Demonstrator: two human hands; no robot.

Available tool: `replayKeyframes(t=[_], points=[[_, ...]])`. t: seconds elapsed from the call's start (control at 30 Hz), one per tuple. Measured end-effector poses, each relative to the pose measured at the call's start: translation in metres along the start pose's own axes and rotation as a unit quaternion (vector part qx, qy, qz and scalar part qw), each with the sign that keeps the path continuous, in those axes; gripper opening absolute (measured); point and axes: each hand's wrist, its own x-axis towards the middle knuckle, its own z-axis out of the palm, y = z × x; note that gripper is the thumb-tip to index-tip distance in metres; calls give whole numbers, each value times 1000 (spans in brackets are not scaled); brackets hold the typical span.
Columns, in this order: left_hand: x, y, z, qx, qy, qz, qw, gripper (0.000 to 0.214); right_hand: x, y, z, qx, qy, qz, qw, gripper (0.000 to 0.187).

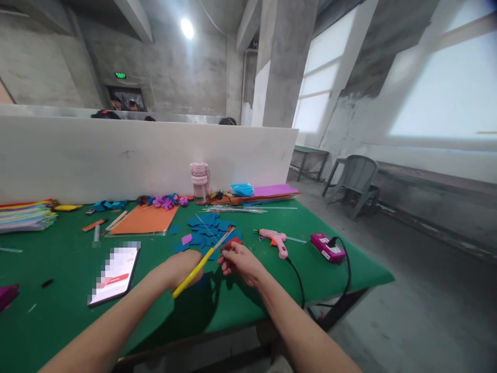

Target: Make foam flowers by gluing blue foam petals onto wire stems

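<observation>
The only container in sight is a pink tumbler (200, 179) standing upright at twelve o'clock from the hands, close against the white partition (116, 155); what it holds I cannot tell from here. Just in front of the person, over the near edge of the green surface (58, 311), the left hand (182, 269) has its grip clenched round yellow scissors (199, 268). Their long yellow handle slants up towards one o'clock and the thin pale blades are slightly parted. The right hand (240, 264) has its grip pinched on a small red scrap (234, 242), held right at the blade tips. Directly beyond the tips, at twelve o'clock, lies a loose heap of blue cut pieces (207, 230) with one pink bit among them. At two o'clock a pink glue gun (275, 239) lies on its side, and its black cord (297, 277) runs down past the right forearm. Farther out at three o'clock sits a pink power box (326, 246). At nine o'clock a phone (114, 274) lies flat with its screen lit. An orange sheet (144, 218) and purple scraps (167, 201) lie at eleven o'clock. A stack of coloured sheets (25, 215) sits far off at ten o'clock.
</observation>
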Motion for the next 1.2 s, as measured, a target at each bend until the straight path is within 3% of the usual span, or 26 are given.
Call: replayKeyframes(t=[0.07,0.13,0.23,0.33,0.4,0.57,0.8,1.2], points=[[0,2,2,-83,-52,-39,994,13,-1,1,-1,-55,-21,-28,998,15],[-1,1,6,-146,-85,-49,984,11,-1,2,-2,-111,6,-66,992,14],[-1,-8,13,-220,-100,-5,970,13,-2,-1,-6,-124,61,-87,987,22],[0,-18,19,-286,-114,50,950,16,-6,-9,-12,-125,39,-76,988,19],[1,-20,21,-305,-125,68,942,19,-8,-13,-14,-178,30,-96,979,10],[-1,-9,17,-289,-150,60,943,22,-10,-13,-8,-376,73,-227,896,14],[-7,-2,12,-251,-134,12,959,24,-10,-7,7,-463,112,-234,848,7],[-14,2,5,-219,-137,-31,965,12,-11,-3,7,-483,120,-235,835,13]])
